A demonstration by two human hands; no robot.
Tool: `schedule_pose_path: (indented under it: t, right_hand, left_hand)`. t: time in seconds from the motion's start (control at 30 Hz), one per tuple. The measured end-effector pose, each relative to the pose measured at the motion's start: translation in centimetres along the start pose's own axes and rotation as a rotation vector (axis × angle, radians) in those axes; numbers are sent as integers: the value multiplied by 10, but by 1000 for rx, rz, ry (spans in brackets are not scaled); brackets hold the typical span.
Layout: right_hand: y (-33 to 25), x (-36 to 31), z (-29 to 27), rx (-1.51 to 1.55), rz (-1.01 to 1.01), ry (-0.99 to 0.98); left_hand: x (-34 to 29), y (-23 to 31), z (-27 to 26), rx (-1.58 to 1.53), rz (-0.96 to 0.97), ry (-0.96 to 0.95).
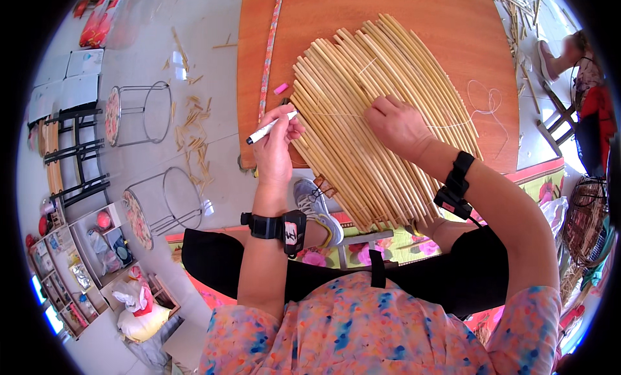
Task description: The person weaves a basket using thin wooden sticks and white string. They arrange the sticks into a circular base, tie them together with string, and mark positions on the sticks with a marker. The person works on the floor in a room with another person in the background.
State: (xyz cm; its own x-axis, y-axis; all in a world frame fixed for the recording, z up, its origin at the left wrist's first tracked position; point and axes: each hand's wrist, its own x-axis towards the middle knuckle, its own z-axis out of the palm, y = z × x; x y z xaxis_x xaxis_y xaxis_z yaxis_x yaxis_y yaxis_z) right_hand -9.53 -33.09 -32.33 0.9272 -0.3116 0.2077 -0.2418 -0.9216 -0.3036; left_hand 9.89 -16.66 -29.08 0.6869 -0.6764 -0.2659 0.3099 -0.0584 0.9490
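Thin straw-coloured stalks (349, 136) lie side by side as a fan-shaped mat on the brown table (323, 6). At the mat's left edge my left hand (274, 142) is closed around a white marker (272, 128), whose dark end points left. Over the mat's middle my right hand (399, 126) is pinched on a white thread (446, 125). The thread crosses the stalks from the left hand's side, and its loose loops lie beyond the right edge. A small pink piece (281, 88) lies just past my left hand. A clip (325, 186) grips the mat's near left edge.
A long floral-patterned strip (268, 52) lies along the table's left side. Two round stools (139, 114) lie on their sides among scattered stalk offcuts (194, 126) on the floor. Shelves with bags (84, 265) stand lower left. Another person's foot (548, 61) shows at the right.
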Motion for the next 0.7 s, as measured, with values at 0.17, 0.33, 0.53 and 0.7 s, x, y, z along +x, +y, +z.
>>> schedule_pose_path:
  t: [0.17,0.33,0.53,0.7]
  right_hand:
    - [3,-6,-23,32,6,-12]
    - [33,-32,-52,100,143,-178]
    - [45,-55,-63,169,288,-365]
    - [51,-62,-51,124,204,-355]
  left_hand:
    - [-1,-11,12,18,116,29]
    - [-4,-21,14,67,103,37]
    - [-2,-28,18,87,92,24]
    - [-2,-29,25,69,105,25]
